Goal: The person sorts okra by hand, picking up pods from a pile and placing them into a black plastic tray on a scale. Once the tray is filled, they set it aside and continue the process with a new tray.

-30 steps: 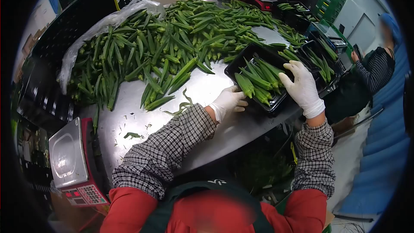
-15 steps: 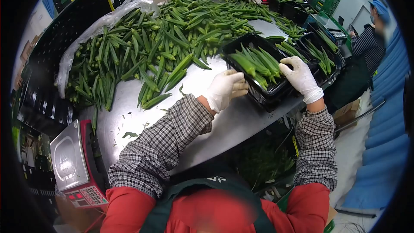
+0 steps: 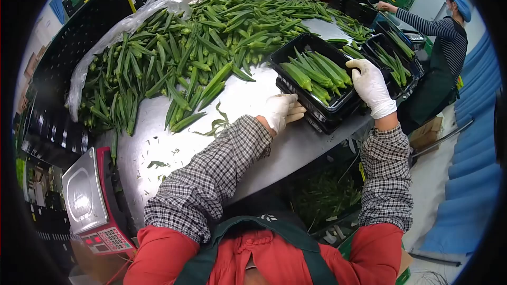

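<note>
We see a shiny black plastic tray (image 3: 281, 51) of long, pointy green okra pods (image 3: 319, 73), sitting on more black trays (image 3: 316, 115) by the near edge of the smooth metal table (image 3: 253, 166). Our right hand (image 3: 371, 88), in a thin, wrinkly white glove, curls at the tray's right corner; we can't tell if it pinches. Our left hand (image 3: 282, 112), gloved too, bends its fingers at the stack's left side; we can't tell if they grip. Bare metal gives us room on the left, below the bumpy okra heap (image 3: 211, 37). Other trays (image 3: 390, 68) crowd the right.
</note>
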The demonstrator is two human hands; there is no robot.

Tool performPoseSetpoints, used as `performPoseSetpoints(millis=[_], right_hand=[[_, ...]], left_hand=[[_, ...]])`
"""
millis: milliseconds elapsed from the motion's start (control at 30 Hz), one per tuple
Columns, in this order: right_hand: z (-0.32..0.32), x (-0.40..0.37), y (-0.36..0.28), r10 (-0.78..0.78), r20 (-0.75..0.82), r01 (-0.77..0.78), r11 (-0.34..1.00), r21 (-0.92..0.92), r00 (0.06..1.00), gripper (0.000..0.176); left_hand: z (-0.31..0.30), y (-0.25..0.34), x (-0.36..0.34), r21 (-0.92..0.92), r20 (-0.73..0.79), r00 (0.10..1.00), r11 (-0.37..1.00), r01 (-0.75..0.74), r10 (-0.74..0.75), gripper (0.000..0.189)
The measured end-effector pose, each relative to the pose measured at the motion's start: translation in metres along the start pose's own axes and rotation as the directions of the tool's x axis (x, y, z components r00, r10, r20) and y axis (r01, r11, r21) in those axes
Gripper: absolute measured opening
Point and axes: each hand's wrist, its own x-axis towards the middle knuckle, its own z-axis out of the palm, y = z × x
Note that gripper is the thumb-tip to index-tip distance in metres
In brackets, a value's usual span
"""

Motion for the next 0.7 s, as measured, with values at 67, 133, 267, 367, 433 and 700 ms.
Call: performPoseSetpoints(millis=[67,133,267,367,433,700], right_hand=[[-0.002,0.003,0.002,-0.002,-0.011,0.001,1.0,-0.026,1.0,0.019],[-0.005,0.004,0.003,0.011,-0.008,-0.011,1.0,-0.028,1.0,0.019],[-0.014,0.004,0.001,0.11,0.096,-0.12,0.988,0.1,0.989,0.02],[-0.005,0.0,0.003,0.008,0.07,-0.01,0.999,0.031,0.998,0.021],[-0.008,0.002,0.0,0.018,0.113,-0.019,1.0,0.007,0.993,0.024],[-0.02,0.001,-0.017,0.004,0.167,-0.004,1.0,-0.004,0.986,0.03]], left_hand=[[0.003,0.001,0.006,0.002,-0.014,1.0,1.0,-0.013,0.013,0.021],[0.009,0.002,0.005,0.025,-0.024,0.994,0.994,-0.104,0.105,0.019],[0.005,0.008,0.001,0.072,-0.044,0.986,0.985,-0.155,0.158,0.013],[-0.002,0.007,-0.005,0.109,-0.049,0.988,0.984,-0.142,0.148,0.012],[0.003,0.009,-0.014,0.105,-0.068,0.984,0.982,-0.157,0.164,0.012],[-0.015,0.02,-0.028,0.14,0.063,0.994,0.985,-0.102,0.094,0.019]])
